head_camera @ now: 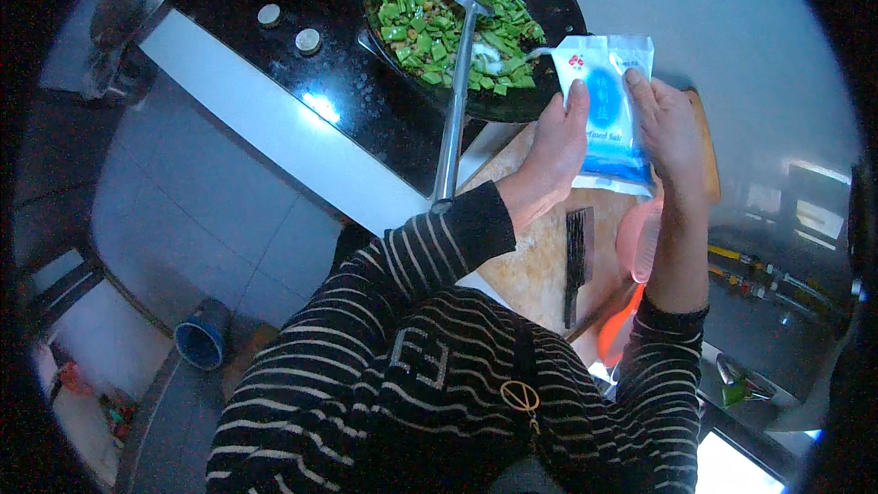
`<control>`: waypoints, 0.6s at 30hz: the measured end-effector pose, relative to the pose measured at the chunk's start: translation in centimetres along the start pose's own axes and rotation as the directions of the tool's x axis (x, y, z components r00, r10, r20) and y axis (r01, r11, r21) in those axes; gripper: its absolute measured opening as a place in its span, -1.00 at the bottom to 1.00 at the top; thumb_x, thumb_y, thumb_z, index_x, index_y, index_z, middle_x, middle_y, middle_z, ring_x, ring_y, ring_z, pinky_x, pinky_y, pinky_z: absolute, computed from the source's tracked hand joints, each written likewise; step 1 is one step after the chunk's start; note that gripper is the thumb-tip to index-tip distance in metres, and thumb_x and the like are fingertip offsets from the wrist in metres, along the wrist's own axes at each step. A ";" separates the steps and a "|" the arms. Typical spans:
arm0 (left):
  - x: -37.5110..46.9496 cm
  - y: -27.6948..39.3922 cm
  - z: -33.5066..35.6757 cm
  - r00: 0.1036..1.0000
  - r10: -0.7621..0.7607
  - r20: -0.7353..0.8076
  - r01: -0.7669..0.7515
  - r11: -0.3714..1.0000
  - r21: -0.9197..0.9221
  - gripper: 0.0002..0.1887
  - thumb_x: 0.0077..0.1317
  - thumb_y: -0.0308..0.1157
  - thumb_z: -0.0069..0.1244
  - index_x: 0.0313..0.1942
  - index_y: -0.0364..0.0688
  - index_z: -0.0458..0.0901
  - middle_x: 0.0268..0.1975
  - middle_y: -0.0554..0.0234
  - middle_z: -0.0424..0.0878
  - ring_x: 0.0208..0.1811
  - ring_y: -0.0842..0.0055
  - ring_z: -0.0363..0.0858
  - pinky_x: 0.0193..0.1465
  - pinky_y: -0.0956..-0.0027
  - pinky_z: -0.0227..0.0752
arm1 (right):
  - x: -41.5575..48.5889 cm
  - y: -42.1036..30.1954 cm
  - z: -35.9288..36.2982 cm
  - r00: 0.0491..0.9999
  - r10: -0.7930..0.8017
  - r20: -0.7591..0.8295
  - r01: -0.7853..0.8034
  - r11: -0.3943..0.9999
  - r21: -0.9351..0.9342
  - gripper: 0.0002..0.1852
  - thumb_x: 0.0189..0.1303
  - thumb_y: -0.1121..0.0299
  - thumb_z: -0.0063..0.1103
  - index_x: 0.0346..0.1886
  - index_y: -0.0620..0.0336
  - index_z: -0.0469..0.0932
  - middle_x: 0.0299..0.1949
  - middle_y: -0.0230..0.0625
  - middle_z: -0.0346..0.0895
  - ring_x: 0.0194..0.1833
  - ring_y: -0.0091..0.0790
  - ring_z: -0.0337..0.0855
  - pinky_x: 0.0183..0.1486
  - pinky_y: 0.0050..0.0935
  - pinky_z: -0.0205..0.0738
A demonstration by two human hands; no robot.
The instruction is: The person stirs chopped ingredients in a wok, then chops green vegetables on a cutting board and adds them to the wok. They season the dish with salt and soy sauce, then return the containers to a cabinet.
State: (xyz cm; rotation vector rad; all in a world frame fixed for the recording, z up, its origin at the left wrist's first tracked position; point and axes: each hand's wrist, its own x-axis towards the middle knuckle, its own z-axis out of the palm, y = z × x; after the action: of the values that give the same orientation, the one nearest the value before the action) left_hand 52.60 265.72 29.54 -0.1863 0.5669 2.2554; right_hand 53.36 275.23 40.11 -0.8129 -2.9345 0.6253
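Note:
My left hand (pixel 559 144) grips the left edge of a blue and white plastic bag of salt (pixel 607 116), thumb on its front. On the opposite edge, my right hand (pixel 665 120) also holds the bag. The bag's upper left corner is over the rim of a black wok (pixel 562 14), and a whitish streak shows at that corner. Chopped green beans (pixel 429 41) with small brownish pieces fill the wok, with a white heap of salt (pixel 488 58) on them. A metal spatula (pixel 458 96) rests in the wok, its handle leaning over the near rim.
The wok stands on a black glass cooktop (pixel 343 89) with two round knobs. Right of it, a kitchen cleaver (pixel 576 261) lies on a wooden cutting board (pixel 542 281), near a pink plastic basket (pixel 634 237) and an orange-red container (pixel 617 326). A blue bin (pixel 200 343) stands on the floor.

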 end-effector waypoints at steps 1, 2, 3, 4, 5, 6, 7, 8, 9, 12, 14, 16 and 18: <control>0.3 0.0 -0.1 1.000 -0.004 -0.001 0.004 1.000 0.006 -0.53 0.54 -0.02 -0.34 0.05 -0.30 0.41 -0.12 0.27 0.58 -0.16 0.63 0.54 -0.07 0.43 0.49 | -0.1 0.4 0.0 1.000 -0.008 0.003 0.008 1.000 -0.017 -0.47 0.39 0.00 -0.05 -0.37 0.39 0.57 -0.53 -0.04 0.56 -0.46 -0.23 0.56 -0.31 -0.21 0.39; 0.4 -0.2 -0.2 1.000 -0.023 0.006 0.023 0.999 -0.034 -0.55 0.55 -0.05 -0.34 0.02 -0.31 0.43 -0.13 0.26 0.59 -0.17 0.64 0.53 -0.08 0.43 0.47 | 0.0 1.1 0.1 1.000 -0.017 -0.002 0.017 1.000 -0.020 -0.47 0.39 -0.01 -0.04 -0.36 0.38 0.58 -0.53 -0.07 0.56 -0.46 -0.27 0.56 -0.31 -0.22 0.40; 0.6 -0.1 -0.3 1.000 0.023 0.014 -0.024 1.000 0.016 -0.56 0.55 -0.06 -0.33 0.01 -0.32 0.44 -0.14 0.26 0.59 -0.17 0.65 0.52 -0.10 0.43 0.46 | 0.1 1.8 0.3 0.999 0.040 0.007 -0.041 0.997 0.071 -0.47 0.39 -0.02 -0.04 -0.34 0.37 0.58 -0.51 -0.10 0.57 -0.45 -0.29 0.56 -0.30 -0.23 0.40; 0.5 -0.1 -0.5 0.997 0.066 0.034 -0.068 0.995 0.071 -0.57 0.55 -0.08 -0.32 0.00 -0.32 0.44 -0.15 0.26 0.60 -0.17 0.65 0.52 -0.11 0.43 0.46 | -0.2 2.8 0.6 0.995 0.096 0.000 -0.094 0.979 0.180 -0.46 0.38 -0.03 -0.04 -0.33 0.37 0.58 -0.49 -0.12 0.58 -0.44 -0.31 0.56 -0.30 -0.23 0.40; 0.5 -0.1 -0.6 0.999 0.044 0.031 -0.048 0.987 0.156 -0.57 0.55 -0.09 -0.31 -0.01 -0.32 0.45 -0.15 0.27 0.60 -0.17 0.65 0.51 -0.13 0.43 0.45 | -0.7 3.8 1.0 0.995 0.097 -0.007 -0.090 0.947 0.307 -0.46 0.38 -0.04 -0.03 -0.32 0.36 0.59 -0.47 -0.15 0.59 -0.44 -0.33 0.56 -0.29 -0.23 0.40; 0.3 -0.1 -0.7 0.985 0.158 0.069 -0.169 0.963 0.212 -0.61 0.52 -0.11 -0.22 -0.08 -0.31 0.50 -0.24 0.23 0.62 -0.22 0.68 0.49 -0.20 0.40 0.44 | -1.2 5.0 1.3 0.992 0.125 -0.022 -0.115 0.958 0.264 -0.46 0.38 -0.06 -0.03 -0.30 0.35 0.59 -0.45 -0.17 0.60 -0.42 -0.36 0.55 -0.28 -0.25 0.41; 0.1 0.1 -1.0 0.966 0.241 0.091 -0.256 0.862 0.438 -0.62 0.49 -0.11 -0.17 -0.09 -0.30 0.51 -0.25 0.18 0.63 -0.25 0.62 0.52 -0.21 0.36 0.45 | -1.6 6.2 1.7 0.993 0.109 -0.035 -0.098 0.966 0.240 -0.45 0.38 -0.07 -0.04 -0.29 0.34 0.60 -0.43 -0.18 0.60 -0.41 -0.39 0.55 -0.28 -0.27 0.41; -0.1 0.5 -1.3 0.946 0.291 0.143 -0.313 0.703 0.638 -0.64 0.46 -0.11 -0.12 -0.11 -0.30 0.53 -0.26 0.14 0.64 -0.28 0.57 0.55 -0.23 0.33 0.46 | -2.2 7.5 2.0 0.992 0.119 -0.051 -0.104 0.969 0.225 -0.45 0.39 -0.08 -0.04 -0.27 0.33 0.61 -0.42 -0.19 0.60 -0.39 -0.42 0.55 -0.28 -0.28 0.41; -0.2 0.9 -1.6 0.914 0.339 0.223 -0.376 0.501 0.779 -0.64 0.44 -0.12 -0.07 -0.13 -0.29 0.54 -0.28 0.09 0.65 -0.32 0.52 0.59 -0.24 0.30 0.47 | -3.0 8.7 2.9 0.981 0.190 0.048 -0.189 0.857 0.480 -0.48 0.38 -0.07 -0.01 -0.22 0.29 0.61 -0.37 -0.25 0.62 -0.34 -0.44 0.56 -0.24 -0.32 0.44; -0.9 1.4 -1.5 0.883 0.309 0.354 -0.419 0.175 0.891 -0.62 0.30 -0.11 0.09 -0.12 -0.28 0.58 -0.25 -0.06 0.65 -0.31 0.18 0.65 -0.23 0.20 0.50 | -5.4 11.6 4.9 0.964 0.137 0.227 -0.265 0.516 0.815 -0.53 0.35 -0.04 0.08 -0.04 0.24 0.59 -0.21 -0.35 0.64 -0.20 -0.43 0.62 -0.13 -0.37 0.55; -1.6 1.3 -1.0 0.794 0.284 0.537 -0.550 -0.042 0.834 -0.60 0.26 -0.10 0.14 -0.09 -0.26 0.60 -0.24 -0.05 0.66 -0.30 0.13 0.67 -0.25 0.21 0.51 | -7.8 12.4 5.6 0.989 -0.024 0.149 -0.131 0.348 0.928 -0.54 0.37 0.08 0.10 0.16 0.21 0.43 -0.04 -0.35 0.56 -0.08 -0.45 0.63 -0.03 -0.40 0.61; -3.7 0.6 0.1 0.713 0.192 0.675 -0.651 -0.179 0.738 -0.59 0.22 -0.12 0.20 -0.09 -0.25 0.60 -0.26 -0.02 0.66 -0.36 0.19 0.67 -0.32 0.26 0.52 | -11.0 12.7 3.9 0.987 -0.016 0.162 -0.144 0.379 0.914 -0.47 0.36 0.05 0.10 0.23 0.22 0.37 0.01 -0.27 0.54 -0.10 -0.37 0.64 -0.11 -0.34 0.67; -4.7 -0.8 1.4 0.681 0.101 0.725 -0.703 -0.187 0.686 -0.57 0.18 -0.17 0.25 -0.07 -0.26 0.59 -0.28 0.01 0.66 -0.45 0.31 0.68 -0.39 0.36 0.52 | -13.2 13.3 2.5 0.989 0.015 0.149 -0.142 0.405 0.903 -0.45 0.36 0.04 0.08 0.27 0.20 0.34 0.01 -0.24 0.54 -0.12 -0.33 0.65 -0.18 -0.32 0.70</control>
State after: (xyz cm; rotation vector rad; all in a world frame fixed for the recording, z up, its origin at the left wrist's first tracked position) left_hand 56.50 263.68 31.93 1.5235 2.1173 1.6133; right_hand 70.83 278.10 33.66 -0.7198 -1.9864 2.0712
